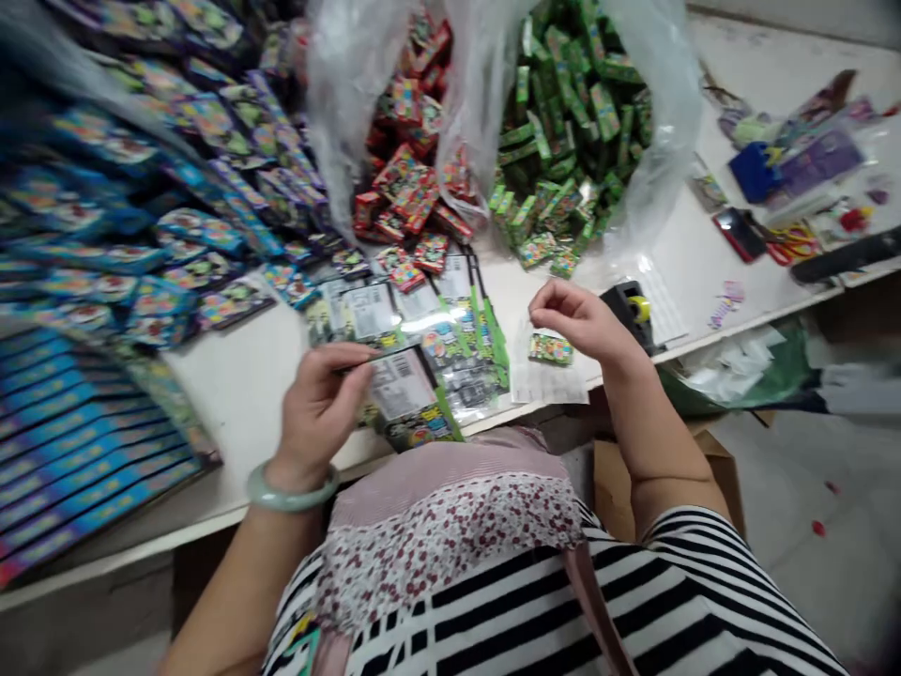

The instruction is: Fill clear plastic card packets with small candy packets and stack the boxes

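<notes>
My left hand (320,408), with a pale green bangle on its wrist, is closed on a flat clear packet (406,394) with a barcode label and green trim, held at the table's near edge. More such packets (422,324) lie fanned out just beyond it. My right hand (581,319) hovers to the right with its fingers curled in a pinch. A small green box (550,348) lies on a clear sleeve (545,376) right under that hand. I cannot make out anything between the pinched fingers.
A clear bag of small red boxes (412,169) and another of green boxes (570,122) stand at the back. Blue packets (141,207) are heaped at left, flat blue boxes (63,451) stacked near the edge. A tape dispenser (630,310) and scissors (792,246) sit at right.
</notes>
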Motion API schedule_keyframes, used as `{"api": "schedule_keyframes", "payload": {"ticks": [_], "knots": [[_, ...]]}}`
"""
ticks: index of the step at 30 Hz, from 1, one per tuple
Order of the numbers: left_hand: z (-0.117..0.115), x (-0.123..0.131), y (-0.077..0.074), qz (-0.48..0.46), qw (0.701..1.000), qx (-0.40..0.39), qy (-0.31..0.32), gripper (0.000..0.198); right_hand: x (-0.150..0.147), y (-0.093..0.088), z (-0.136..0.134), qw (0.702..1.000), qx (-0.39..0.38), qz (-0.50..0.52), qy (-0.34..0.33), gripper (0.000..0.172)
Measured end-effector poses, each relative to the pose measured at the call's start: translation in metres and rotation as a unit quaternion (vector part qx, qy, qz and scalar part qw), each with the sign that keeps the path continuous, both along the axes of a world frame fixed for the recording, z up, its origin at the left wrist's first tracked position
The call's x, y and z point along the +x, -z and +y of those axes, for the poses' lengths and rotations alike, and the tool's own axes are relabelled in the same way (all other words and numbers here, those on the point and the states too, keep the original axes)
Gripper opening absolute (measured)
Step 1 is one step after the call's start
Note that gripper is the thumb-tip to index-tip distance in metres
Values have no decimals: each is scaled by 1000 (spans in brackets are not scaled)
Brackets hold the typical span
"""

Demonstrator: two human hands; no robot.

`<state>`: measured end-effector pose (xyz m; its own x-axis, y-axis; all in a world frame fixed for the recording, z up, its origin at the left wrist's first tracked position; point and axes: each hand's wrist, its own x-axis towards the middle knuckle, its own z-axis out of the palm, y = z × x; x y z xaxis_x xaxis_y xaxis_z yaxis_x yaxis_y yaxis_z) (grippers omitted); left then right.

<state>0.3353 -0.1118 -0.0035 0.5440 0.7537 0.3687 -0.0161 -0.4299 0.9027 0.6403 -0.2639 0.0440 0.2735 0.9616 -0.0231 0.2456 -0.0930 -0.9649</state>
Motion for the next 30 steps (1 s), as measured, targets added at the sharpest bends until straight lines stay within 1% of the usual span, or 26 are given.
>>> {"api": "schedule_keyframes", "payload": {"ticks": [2, 4, 6, 8, 11, 16, 22, 26, 28, 30], "knots": [[-3, 2, -2, 7, 1000, 25, 4, 7, -41, -25, 31, 992, 33, 16, -118, 17], [-5, 2, -5, 23, 999, 39, 5, 8, -74, -42, 59, 977, 54, 13, -205, 14], [-6, 2, -5, 28, 999, 46, 7, 9, -94, -48, 83, 963, 54, -14, -264, 11], [-6, 1, -4, 26, 999, 44, 9, 10, -103, -45, 100, 953, 38, -55, -295, 9], [-5, -1, -1, 22, 999, 24, 15, 14, -104, -35, 115, 949, 8, -107, -297, 10], [-3, 1, 0, 10, 1000, 15, 18, 17, -105, -24, 119, 955, -21, -128, -266, 12], [-5, 8, 2, 15, 999, 23, -18, 24, -109, -20, 116, 960, -14, -148, -239, 10], [-5, 10, 4, -2, 999, 31, -36, 19, -107, -19, 120, 961, -10, -164, -221, 7], [-5, 9, 3, -6, 999, 36, -38, 17, -107, -15, 125, 963, -28, -138, -228, 8], [-5, 10, 0, 2, 998, 37, -44, 18, -109, -8, 130, 960, -96, -63, -257, 8]]}}
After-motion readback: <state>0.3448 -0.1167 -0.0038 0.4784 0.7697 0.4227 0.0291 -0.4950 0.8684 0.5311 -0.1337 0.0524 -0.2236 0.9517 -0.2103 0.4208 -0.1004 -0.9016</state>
